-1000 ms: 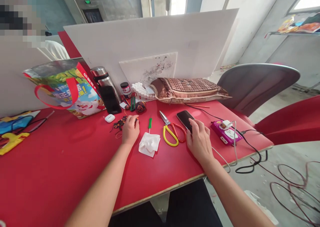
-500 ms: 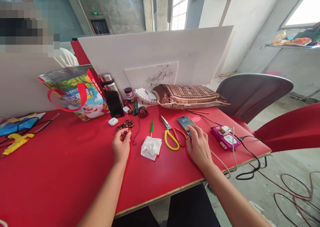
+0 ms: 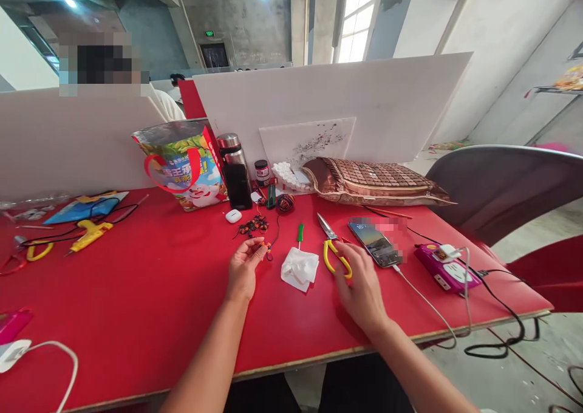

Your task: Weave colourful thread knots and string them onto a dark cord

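My left hand [image 3: 243, 271] rests on the red table [image 3: 136, 297], fingers pinched on a small orange-and-black beaded cord piece [image 3: 268, 254]. Just beyond lies a pile of similar beads [image 3: 254, 225]. My right hand [image 3: 359, 285] hovers low over the table, somewhat blurred, fingers reaching onto the handles of the yellow-and-red scissors [image 3: 332, 249]. A phone [image 3: 374, 242] with a lit screen lies right of the scissors. Between my hands sits a crumpled white tissue [image 3: 299, 268], with a green-handled screwdriver [image 3: 300, 233] above it.
A colourful bag [image 3: 182, 164], steel flask [image 3: 232, 158], black phone, earbud case [image 3: 233, 216], thread ball [image 3: 285, 203] and woven cushion [image 3: 373, 181] line the white divider. A purple power strip [image 3: 444, 267] with cables sits right. A yellow glue gun [image 3: 91, 234] lies left. Another person sits behind the divider.
My left hand drew back from the bead pile, pinching a beaded cord. My right hand left the phone, whose screen lit up, and moved left to the scissors. The view shifted left.
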Demonstrator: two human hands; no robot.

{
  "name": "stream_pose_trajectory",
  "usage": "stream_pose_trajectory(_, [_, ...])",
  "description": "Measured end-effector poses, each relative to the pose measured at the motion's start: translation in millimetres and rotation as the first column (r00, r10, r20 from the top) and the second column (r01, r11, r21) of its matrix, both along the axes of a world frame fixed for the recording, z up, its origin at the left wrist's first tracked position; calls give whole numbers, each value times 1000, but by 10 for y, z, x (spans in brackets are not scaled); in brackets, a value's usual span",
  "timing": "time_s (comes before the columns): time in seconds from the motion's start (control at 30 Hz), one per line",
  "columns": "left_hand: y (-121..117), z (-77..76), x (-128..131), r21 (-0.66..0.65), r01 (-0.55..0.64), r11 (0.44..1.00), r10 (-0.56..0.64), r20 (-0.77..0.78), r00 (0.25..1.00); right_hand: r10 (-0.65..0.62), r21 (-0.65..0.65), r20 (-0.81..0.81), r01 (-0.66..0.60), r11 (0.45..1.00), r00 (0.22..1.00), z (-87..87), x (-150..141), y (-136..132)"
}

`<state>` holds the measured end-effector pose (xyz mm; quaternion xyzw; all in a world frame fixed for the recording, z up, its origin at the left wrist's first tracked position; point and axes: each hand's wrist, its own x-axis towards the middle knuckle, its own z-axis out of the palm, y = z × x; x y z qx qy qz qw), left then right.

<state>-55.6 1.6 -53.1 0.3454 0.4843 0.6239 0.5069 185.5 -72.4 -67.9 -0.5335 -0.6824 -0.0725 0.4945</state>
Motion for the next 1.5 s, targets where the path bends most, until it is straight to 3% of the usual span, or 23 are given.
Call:
stream_pose_trajectory(0.13, [7, -18, -10, -12, 32, 999, -31, 69, 997, 226, -89, -54, -230, 969, 973, 165, -716, 115])
stream_pose_trajectory(0.23, [2, -37, -13, -7, 62, 998, -61, 101, 993, 306, -155, -18, -305, 940, 952, 227, -1008, 349])
stream_pose_trajectory(0.37, [8, -55, -31, 2, 81, 997, -80, 138, 987, 366, -275, -60, -367, 889, 929, 227, -1071, 656])
stream_pose_trajectory(0.57, [137, -38, -74, -20, 93, 995, -88, 177, 980, 459, -391, -217, -507, 768, 862, 217, -1025, 906])
stream_pose_trajectory(0.67, [243, -40, -87, -39, 82, 996, -74, 177, 981, 451, -414, -329, -556, 721, 829, 161, -1045, 993])
stream_pose_trajectory(0.87, [325, -32, -92, -95, 90, 991, -77, 124, 989, 352, -361, -579, -618, 698, 736, -30, -1094, 1094])
stream_pose_trajectory(1.0, [299, 14, -85, -123, 111, 986, -112, 0, 994, 197, -368, -805, -731, 575, 560, -52, -1073, 1147])
stream_pose_trajectory(1.07, [293, 31, -81, -116, 95, 989, -101, -48, 994, 114, -345, -875, -769, 538, 471, -27, -1059, 1174])
stream_pose_trajectory(1.17, [310, 35, -93, -101, 79, 992, -91, -120, 989, 37, -319, -911, -760, 565, 410, 31, -1031, 1207])
stream_pose_trajectory(1.23, [337, 22, -134, -86, 51, 995, -61, -128, 990, 4, -302, -919, -713, 633, 393, 73, -991, 1226])
stream_pose_trajectory(1.37, [384, -47, -302, 52, -251, 967, 255, -95, 962, -34, -265, -916, -541, 798, 399, 135, -866, 1256])
stream_pose_trajectory(1.5, [405, -131, -458, 136, -411, 902, 427, -131, 894, -78, -298, -906, -495, 816, 417, 145, -807, 1260])
